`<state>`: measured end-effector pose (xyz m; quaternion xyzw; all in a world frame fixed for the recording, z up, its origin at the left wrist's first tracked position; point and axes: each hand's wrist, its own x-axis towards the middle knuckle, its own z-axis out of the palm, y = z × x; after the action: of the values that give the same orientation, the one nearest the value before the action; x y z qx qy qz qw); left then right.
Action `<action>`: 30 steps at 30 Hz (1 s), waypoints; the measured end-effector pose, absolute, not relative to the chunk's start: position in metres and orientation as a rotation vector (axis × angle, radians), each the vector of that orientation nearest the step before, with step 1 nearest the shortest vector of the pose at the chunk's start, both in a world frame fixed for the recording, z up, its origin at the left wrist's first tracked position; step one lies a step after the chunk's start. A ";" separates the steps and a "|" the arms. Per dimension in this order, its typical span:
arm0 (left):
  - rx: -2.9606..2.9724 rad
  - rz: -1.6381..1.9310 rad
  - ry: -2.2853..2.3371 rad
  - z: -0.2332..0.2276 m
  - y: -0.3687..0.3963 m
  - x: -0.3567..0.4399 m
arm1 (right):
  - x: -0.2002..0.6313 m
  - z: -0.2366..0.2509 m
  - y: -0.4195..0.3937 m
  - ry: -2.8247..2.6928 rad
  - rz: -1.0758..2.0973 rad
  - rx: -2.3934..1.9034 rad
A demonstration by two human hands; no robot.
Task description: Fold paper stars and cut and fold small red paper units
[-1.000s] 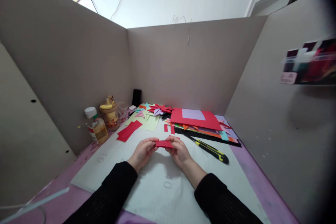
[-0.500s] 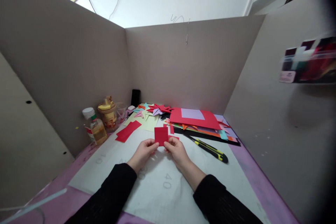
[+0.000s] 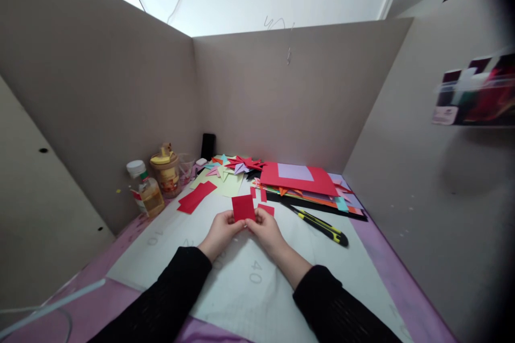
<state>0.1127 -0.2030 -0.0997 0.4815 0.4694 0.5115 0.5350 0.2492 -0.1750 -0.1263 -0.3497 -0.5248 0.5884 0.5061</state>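
Note:
A small red paper square [image 3: 243, 207] is held up off the mat, tilted slightly. My left hand [image 3: 222, 231] pinches its lower left edge, and my right hand [image 3: 266, 230] pinches its lower right edge, the two thumbs close together at the bottom. The fingers behind the paper are hidden. Just behind my right hand lies a red paper piece [image 3: 266, 209], with narrow red strips [image 3: 263, 194] beyond it. Longer red paper rectangles [image 3: 197, 196] overlap on the mat to the left. The white mat [image 3: 237, 300] with printed numbers lies under both hands.
A yellow-and-black utility knife [image 3: 322, 226] lies at the right. Behind it is a stack of coloured paper [image 3: 298, 185], with folded paper stars [image 3: 243, 163] beside it. A bottle [image 3: 149, 195], a lidded cup [image 3: 166, 174] and a black phone [image 3: 208, 147] stand at the left. Grey partitions [image 3: 273, 96] enclose the table.
Both hands have brought their thumbs closer together at the paper's lower edge. The red square has shifted slightly left and now tilts. The camera view has moved a little.

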 end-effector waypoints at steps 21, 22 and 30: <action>1.270 1.000 1.238 -0.105 -0.203 0.101 | 0.263 -0.124 -0.158 -1.186 1.184 -0.916; 1.242 0.998 1.249 -0.103 -0.203 0.100 | 0.266 -0.123 -0.157 -1.145 1.149 -0.928; 1.085 1.186 1.106 -0.093 -0.201 0.100 | 0.265 -0.121 -0.164 -1.184 1.230 -0.895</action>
<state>0.1005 -0.2012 -0.0934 0.4605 0.4693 0.5033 0.5608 0.2652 -0.1642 -0.1209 -0.3812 -0.5045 0.5242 0.5705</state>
